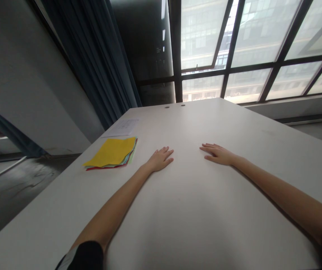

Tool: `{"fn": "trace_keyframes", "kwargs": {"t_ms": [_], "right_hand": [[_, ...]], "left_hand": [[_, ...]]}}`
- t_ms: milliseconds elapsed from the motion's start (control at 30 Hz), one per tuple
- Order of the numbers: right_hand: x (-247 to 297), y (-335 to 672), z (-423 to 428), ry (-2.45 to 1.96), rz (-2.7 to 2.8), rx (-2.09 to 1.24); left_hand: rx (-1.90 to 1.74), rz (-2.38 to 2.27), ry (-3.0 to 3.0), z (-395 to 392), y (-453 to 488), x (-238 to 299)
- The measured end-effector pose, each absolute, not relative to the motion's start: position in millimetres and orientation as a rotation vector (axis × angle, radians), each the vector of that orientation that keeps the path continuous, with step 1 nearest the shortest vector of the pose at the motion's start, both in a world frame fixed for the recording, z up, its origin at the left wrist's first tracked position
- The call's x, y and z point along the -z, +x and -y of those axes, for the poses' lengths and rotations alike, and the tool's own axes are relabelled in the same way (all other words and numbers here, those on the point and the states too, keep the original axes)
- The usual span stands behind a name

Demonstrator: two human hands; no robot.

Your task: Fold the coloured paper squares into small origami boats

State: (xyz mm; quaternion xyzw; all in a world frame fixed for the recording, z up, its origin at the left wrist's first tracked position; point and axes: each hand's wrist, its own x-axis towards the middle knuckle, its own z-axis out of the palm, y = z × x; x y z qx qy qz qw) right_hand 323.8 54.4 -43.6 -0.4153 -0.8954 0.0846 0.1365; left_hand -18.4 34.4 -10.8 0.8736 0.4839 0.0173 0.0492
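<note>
My left hand [161, 159] lies flat on the white table [183, 210], its fingers spread and nothing in it. Across from it, my right hand [217, 154] also rests palm down on the tabletop, fingers apart and holding nothing. A stack of coloured sheets [111, 152] sits to the left of my left hand, not touching it. Yellow is on top, with red, light blue and green edges showing beneath. Whether the sheets are paper or felt I cannot tell.
Behind the coloured stack lies a white printed sheet [122, 127] near the table's left edge. Two small round dark spots [166, 107] mark the far edge. A dark blue curtain [93, 56] hangs at the back left, beside large framed windows [202, 33], one tilted open.
</note>
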Motion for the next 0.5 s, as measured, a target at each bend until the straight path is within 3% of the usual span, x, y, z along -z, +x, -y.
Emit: {"fn": "trace_keyframes", "kwargs": {"t_ms": [100,333,500], "right_hand": [[44.5,319.4,-54.9,-1.196,2.580,-0.251],[44.8,310.3,-54.4,-1.204,2.589,-0.226],[40.4,303.6,-48.8,-1.218,2.604,-0.202]], "left_hand": [[-0.046,-1.454,2.676,-41.0,-35.8,-3.5],[0.191,-2.596,2.043,-51.2,-116.8,-44.0],[0.432,-2.537,1.742,-50.1,-152.5,-45.8]]}}
